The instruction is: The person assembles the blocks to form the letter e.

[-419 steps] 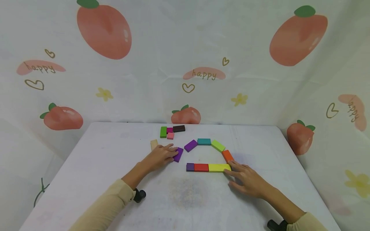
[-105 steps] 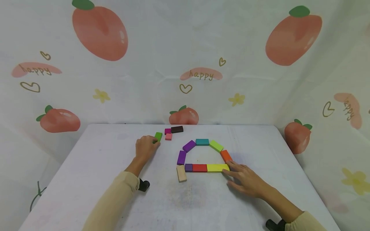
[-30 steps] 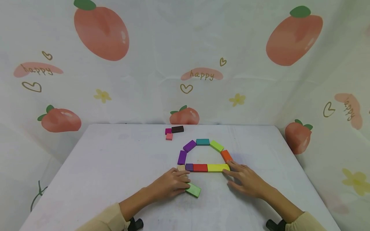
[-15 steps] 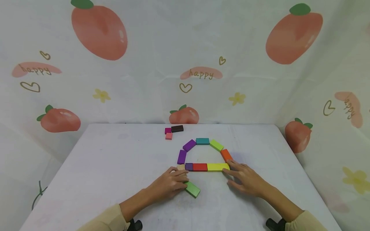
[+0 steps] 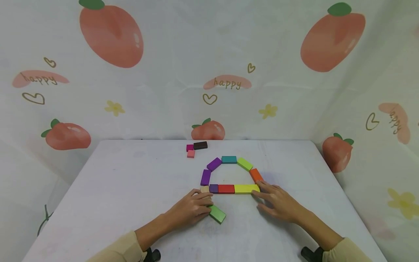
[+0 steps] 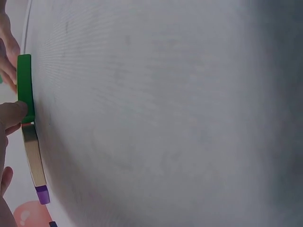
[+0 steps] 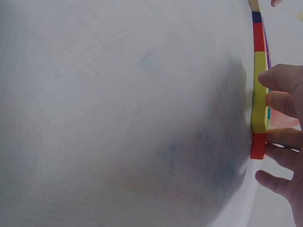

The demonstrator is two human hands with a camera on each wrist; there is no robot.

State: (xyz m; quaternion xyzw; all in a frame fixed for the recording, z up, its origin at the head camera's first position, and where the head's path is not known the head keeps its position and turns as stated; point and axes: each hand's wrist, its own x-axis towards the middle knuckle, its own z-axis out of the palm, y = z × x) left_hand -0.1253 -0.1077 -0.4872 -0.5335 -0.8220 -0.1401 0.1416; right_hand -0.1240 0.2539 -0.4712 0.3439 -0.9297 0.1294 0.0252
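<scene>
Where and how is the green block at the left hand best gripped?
Probably across its two long sides near the free end, nearest the person, finger and thumb coming down from above. The green block is a narrow bar lying flat and slanted on the table; the left hand covers its other end, close to the plain wooden block.

My count, head view: far left 3 (magenta block (image 5: 190, 147), dark block (image 5: 200, 145), pink block (image 5: 191, 154)); arc 5 (2 purple blocks (image 5: 205, 177), teal block (image 5: 228, 159), lime block (image 5: 244, 164), orange block (image 5: 256, 175)); row 3 (indigo block (image 5: 214, 188), red block (image 5: 226, 189), yellow block (image 5: 245, 189)); near left 2 (wooden block (image 5: 204, 189), green block (image 5: 217, 214)). Total 13. Can't tell if the reddish end piece (image 7: 258, 146) at my right wrist makes 14. Plus 2 hands (image 5: 278, 202), 1 table (image 5: 131, 174), 5 printed fruits (image 5: 111, 36), 3 flowers (image 5: 404, 203).
</scene>
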